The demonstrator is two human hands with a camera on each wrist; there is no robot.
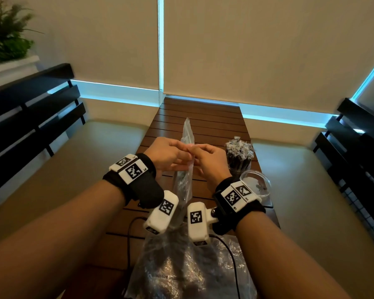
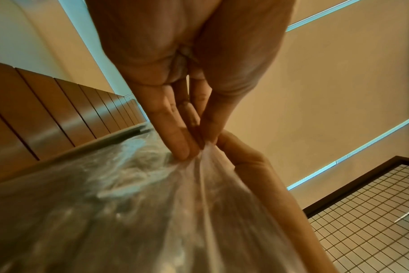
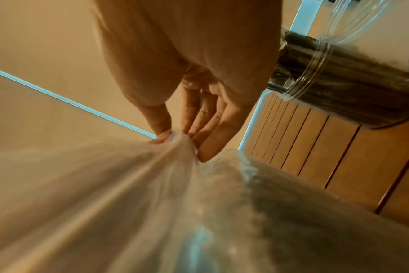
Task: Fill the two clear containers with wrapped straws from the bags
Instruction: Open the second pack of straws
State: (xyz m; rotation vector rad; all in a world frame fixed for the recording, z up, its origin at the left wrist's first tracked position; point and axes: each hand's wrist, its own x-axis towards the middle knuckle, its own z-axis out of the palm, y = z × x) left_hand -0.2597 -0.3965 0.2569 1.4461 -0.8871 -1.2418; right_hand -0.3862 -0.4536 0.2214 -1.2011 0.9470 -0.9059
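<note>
A long clear plastic bag of wrapped straws stands upright between my hands over the wooden table. My left hand and right hand both pinch its film near the top, fingertips almost touching. The left wrist view shows my left fingers bunching the bag; in the right wrist view my right fingers pinch the gathered plastic. A clear container full of dark wrapped straws stands at the right, with a second clear container in front of it.
Another crumpled clear bag lies on the table's near end under my wrists, with black cables beside it. Padded benches with dark slatted backs flank the narrow table. A plant sits at the far left.
</note>
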